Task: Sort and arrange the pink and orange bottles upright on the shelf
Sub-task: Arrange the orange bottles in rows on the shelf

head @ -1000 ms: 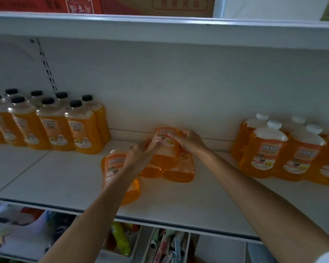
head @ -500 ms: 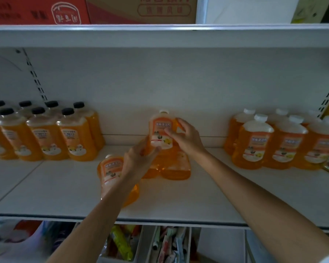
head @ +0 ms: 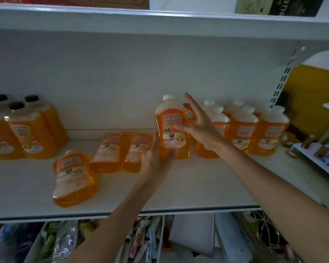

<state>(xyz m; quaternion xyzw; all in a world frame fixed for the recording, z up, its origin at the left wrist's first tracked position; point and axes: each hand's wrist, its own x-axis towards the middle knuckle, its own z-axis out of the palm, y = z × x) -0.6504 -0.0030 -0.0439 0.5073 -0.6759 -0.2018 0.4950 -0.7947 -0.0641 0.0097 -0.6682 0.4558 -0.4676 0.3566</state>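
Observation:
An orange bottle with a white cap (head: 171,123) is held upright above the white shelf (head: 198,188). My left hand (head: 155,158) grips its base from below. My right hand (head: 197,126) touches its label with the thumb, the other fingers spread beside it. Three more orange bottles lie flat on the shelf: one at the front left (head: 72,177) and two side by side behind it (head: 107,150) (head: 136,149). A group of upright white-capped orange bottles (head: 243,130) stands at the right.
Upright orange bottles with black caps (head: 27,130) stand at the shelf's left. A shelf board (head: 160,18) runs overhead with boxes on top. Bins of small goods (head: 141,242) sit below the shelf. A side rack (head: 323,156) is at the far right.
The held bottle has been lifted off the lying pile and carried to the right, upright. The two lying bottles it rested on are now uncovered. My view shifted right.

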